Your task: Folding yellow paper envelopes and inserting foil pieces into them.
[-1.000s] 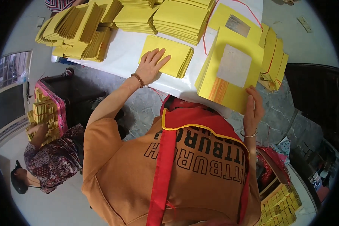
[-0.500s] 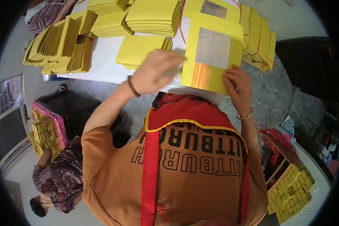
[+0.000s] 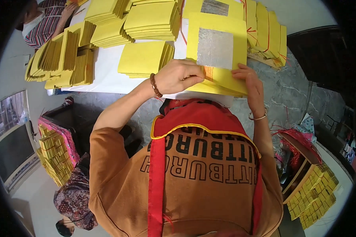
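In front of me lies a yellow paper sheet (image 3: 239, 43) with a square silver foil patch (image 3: 215, 48) and an orange-streaked band (image 3: 209, 73) below it. My left hand (image 3: 182, 78) is closed in a pinch at the near left part of this sheet, over the band. The near edge of the sheet is bent up a little, showing layers. At the sheet's right edge, my right hand (image 3: 251, 83) grips with its fingertips on top; its thumb is hard to make out. A short pile of folded yellow paper (image 3: 140, 59) lies left of the sheet.
Taller piles of folded yellow paper (image 3: 150, 21) stand farther back on the white tabletop (image 3: 108, 73). Red-tied yellow bundles (image 3: 271, 35) stand at the right. One person (image 3: 47, 25) is at the far left, another (image 3: 75, 193) at lower left. Yellow bundles (image 3: 314, 193) are stacked lower right.
My left hand has moved right from the sheet's left side to its near part and now pinches it. The sheet's near edge has bent up. My right hand stays at the right edge.
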The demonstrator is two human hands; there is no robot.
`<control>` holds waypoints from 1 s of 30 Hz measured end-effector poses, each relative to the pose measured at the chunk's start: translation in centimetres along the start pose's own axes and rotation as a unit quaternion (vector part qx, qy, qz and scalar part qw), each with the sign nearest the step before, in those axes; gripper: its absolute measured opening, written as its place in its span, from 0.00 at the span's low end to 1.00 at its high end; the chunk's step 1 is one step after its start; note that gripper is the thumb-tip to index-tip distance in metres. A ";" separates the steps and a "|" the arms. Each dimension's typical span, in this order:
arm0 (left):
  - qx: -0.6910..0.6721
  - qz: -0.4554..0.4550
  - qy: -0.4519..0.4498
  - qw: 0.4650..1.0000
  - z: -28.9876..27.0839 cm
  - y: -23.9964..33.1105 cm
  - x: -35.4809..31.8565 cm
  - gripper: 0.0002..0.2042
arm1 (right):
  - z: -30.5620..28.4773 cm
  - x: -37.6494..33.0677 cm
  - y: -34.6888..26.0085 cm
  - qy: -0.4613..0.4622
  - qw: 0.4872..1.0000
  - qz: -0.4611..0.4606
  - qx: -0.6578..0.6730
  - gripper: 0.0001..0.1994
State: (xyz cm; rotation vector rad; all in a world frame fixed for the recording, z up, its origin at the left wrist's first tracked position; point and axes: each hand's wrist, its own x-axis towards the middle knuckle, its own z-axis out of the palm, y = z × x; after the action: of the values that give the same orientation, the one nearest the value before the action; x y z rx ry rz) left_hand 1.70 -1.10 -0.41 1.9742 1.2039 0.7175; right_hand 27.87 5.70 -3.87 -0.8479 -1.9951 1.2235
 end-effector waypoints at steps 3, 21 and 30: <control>-0.041 -0.049 -0.009 0.998 -0.1 0.0 0.1 0.05 | 0.2 0.0 0.1 0.006 0.999 0.011 0.030 0.19; -0.152 -0.147 -0.022 0.977 -0.3 -1.0 0.3 0.05 | -0.4 -0.2 1.4 0.001 0.999 -0.024 0.043 0.25; -0.101 0.010 0.012 0.995 -1.9 -0.5 -0.2 0.17 | 0.1 0.1 2.3 0.012 0.998 -0.050 -0.038 0.10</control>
State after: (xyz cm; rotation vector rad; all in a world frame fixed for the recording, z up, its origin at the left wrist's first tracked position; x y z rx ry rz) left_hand -0.07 -0.55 0.31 1.8174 1.0826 0.8397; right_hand 28.18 6.61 -5.96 -0.7854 -2.0512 1.0828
